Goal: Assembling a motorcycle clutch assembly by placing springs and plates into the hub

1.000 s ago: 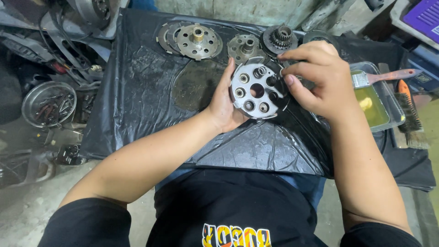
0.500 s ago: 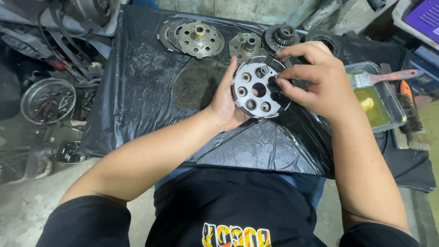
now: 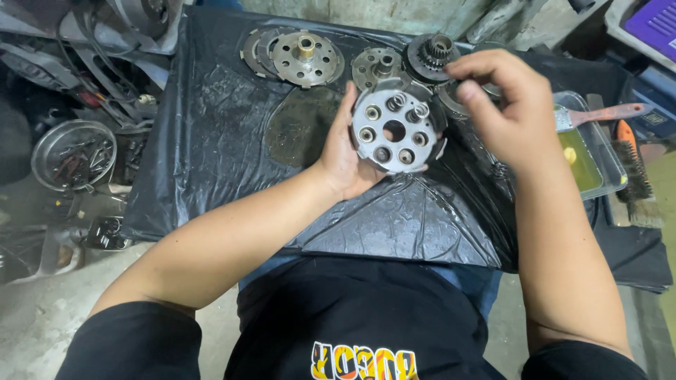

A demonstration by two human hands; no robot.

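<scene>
Round metal plate (image 3: 394, 130) at frame centre, cradled in left hand (image 3: 345, 158), fingers curled behind rim. Right hand (image 3: 510, 112) half-closed above, contents indiscernible. Judged rigid, heavy, oily; grip rim.

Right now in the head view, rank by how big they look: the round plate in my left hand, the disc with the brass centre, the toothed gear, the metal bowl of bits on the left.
1. Round plate, though it's nearest the camera
2. Metal bowl and brass-centred disc, too close to rank
3. Toothed gear
</scene>
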